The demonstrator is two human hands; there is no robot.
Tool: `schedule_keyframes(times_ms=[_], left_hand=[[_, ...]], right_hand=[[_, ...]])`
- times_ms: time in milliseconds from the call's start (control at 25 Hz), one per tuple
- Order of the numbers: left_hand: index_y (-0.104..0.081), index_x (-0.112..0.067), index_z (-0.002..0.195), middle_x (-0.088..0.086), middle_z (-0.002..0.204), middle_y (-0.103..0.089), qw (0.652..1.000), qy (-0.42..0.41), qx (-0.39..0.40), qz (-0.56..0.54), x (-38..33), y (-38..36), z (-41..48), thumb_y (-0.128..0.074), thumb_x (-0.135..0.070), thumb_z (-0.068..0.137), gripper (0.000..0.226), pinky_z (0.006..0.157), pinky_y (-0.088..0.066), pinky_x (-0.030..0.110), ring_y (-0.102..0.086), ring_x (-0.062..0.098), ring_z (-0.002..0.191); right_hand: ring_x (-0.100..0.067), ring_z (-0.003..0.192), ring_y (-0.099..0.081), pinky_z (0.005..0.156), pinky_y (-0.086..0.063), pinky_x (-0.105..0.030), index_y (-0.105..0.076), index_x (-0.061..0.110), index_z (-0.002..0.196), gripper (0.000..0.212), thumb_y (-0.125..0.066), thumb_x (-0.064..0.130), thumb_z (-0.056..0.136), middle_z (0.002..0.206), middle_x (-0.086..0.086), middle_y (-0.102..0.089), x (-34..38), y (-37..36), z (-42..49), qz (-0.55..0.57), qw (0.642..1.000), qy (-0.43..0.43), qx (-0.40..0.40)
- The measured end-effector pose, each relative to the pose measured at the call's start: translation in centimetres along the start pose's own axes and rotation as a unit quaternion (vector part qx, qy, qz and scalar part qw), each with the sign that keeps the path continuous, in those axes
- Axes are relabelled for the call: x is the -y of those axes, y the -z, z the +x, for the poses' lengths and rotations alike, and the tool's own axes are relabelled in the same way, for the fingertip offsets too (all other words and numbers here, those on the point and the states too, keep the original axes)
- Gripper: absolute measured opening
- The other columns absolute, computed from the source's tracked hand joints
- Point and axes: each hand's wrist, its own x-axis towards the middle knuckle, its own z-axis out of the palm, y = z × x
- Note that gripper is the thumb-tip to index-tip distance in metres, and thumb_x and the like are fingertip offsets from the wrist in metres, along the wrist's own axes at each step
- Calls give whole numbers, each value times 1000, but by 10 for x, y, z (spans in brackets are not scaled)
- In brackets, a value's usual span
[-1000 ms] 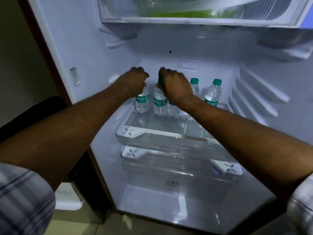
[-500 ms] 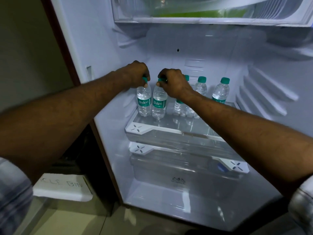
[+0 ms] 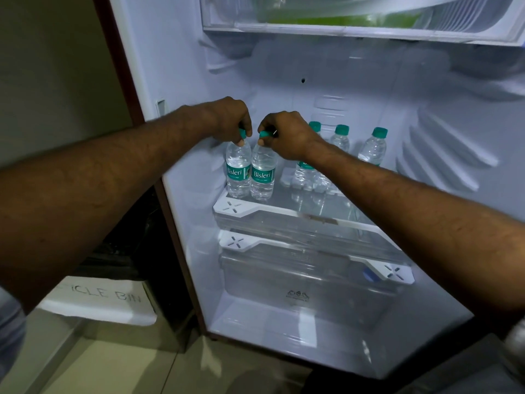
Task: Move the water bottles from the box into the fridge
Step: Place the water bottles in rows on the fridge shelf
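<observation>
Two clear water bottles with green caps and green labels stand side by side at the left front of the glass fridge shelf (image 3: pixel 287 209). My left hand (image 3: pixel 227 118) pinches the cap of the left bottle (image 3: pixel 238 172). My right hand (image 3: pixel 287 135) pinches the cap of the right bottle (image 3: pixel 263 174). Both bottles stand upright on the shelf. Three more bottles stand further back, one behind my right wrist (image 3: pixel 305 169), one in the middle (image 3: pixel 340 137) and one at the right (image 3: pixel 373 147). The box is out of view.
Below the shelf sits a clear crisper drawer (image 3: pixel 306 280). An upper shelf (image 3: pixel 355 31) holds something green. Ribbed rails line the fridge's right wall (image 3: pixel 443 155). Left of the fridge, a white labelled bin (image 3: pixel 99 300) stands on the tiled floor.
Both hands have slid their two bottles from the back of the shelf toward its left front edge. The hands now hold only the caps. The camera has shifted right.
</observation>
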Motion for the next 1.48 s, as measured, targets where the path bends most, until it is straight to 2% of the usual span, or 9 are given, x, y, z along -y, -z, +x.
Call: schedule_keyframes(times_ms=[240, 440, 520, 600, 720, 840, 1000, 1320, 1480], left_hand=[[-57, -10, 136, 14, 137, -56, 1000, 7, 7, 15, -2, 2, -2, -67, -23, 92, 48, 106, -42, 39, -54, 32, 122], [-58, -10, 134, 19, 136, -55, 975, -22, -203, -86, -27, 13, 15, -54, 1, 86, 49, 108, -43, 42, -55, 35, 121], [-50, -9, 141, 17, 143, -50, 978, -51, -177, -97, -56, 12, 27, -53, 0, 89, 53, 112, -39, 40, -50, 33, 128], [-36, -10, 151, 15, 156, -35, 986, -67, -118, -96, -84, 5, 44, -53, -9, 96, 58, 118, -28, 38, -35, 31, 142], [-21, -12, 156, 11, 163, -20, 996, -70, -30, -55, -108, -21, 71, -49, -25, 102, 62, 122, -19, 37, -22, 28, 149], [-36, -14, 151, 15, 154, -33, 992, -89, -45, -79, -112, -42, 82, -55, -26, 99, 56, 116, -30, 39, -35, 33, 140], [-57, -10, 134, 18, 136, -51, 986, -89, -105, -98, -110, -39, 76, -66, -17, 92, 44, 104, -40, 38, -48, 35, 124], [-66, -7, 126, 12, 127, -65, 989, -123, -55, -58, -99, -14, 37, -70, -22, 90, 39, 96, -46, 36, -61, 29, 111], [-66, -11, 127, 7, 126, -66, 991, -130, -13, -29, -99, -2, 18, -69, -26, 91, 40, 89, -44, 31, -61, 26, 108]], right_hand=[[-22, 119, -62, 102, -47, -30, -54, 16, 139, 49, -65, 36, 96, 136, -7, -62, -4, 6, -8, 51, 999, -11, -1], [-28, 118, -62, 103, -48, -32, -62, 10, 131, 35, -54, 29, 103, 131, -13, -64, -59, 55, -6, -25, 986, -71, -148], [-31, 134, -50, 112, -39, -34, -46, 13, 148, 47, -53, 27, 103, 148, -15, -50, -82, 65, -10, -84, 984, -126, -94], [-31, 145, -36, 118, -31, -37, -28, 13, 157, 59, -51, 25, 104, 160, -13, -35, -93, 59, -19, -150, 977, -154, 20], [-31, 139, -43, 114, -36, -38, -36, 12, 152, 55, -55, 21, 102, 154, -14, -43, -102, 48, -28, -173, 974, -139, 48], [-28, 125, -55, 106, -44, -35, -56, 15, 136, 41, -64, 19, 97, 138, -12, -56, -102, 49, -32, -156, 978, -133, -26], [-25, 118, -58, 101, -47, -31, -65, 17, 120, 27, -69, 18, 94, 130, -8, -62, -98, 52, -38, -103, 982, -148, -53], [-23, 114, -61, 88, -45, -25, -69, 16, 119, 28, -72, 18, 91, 130, -5, -62, -70, 75, -44, -117, 985, -109, 69], [-17, 95, -63, 76, -46, -23, -67, 17, 120, 31, -73, 20, 90, 125, -4, -65, -54, 75, -41, -95, 984, -109, 101]])
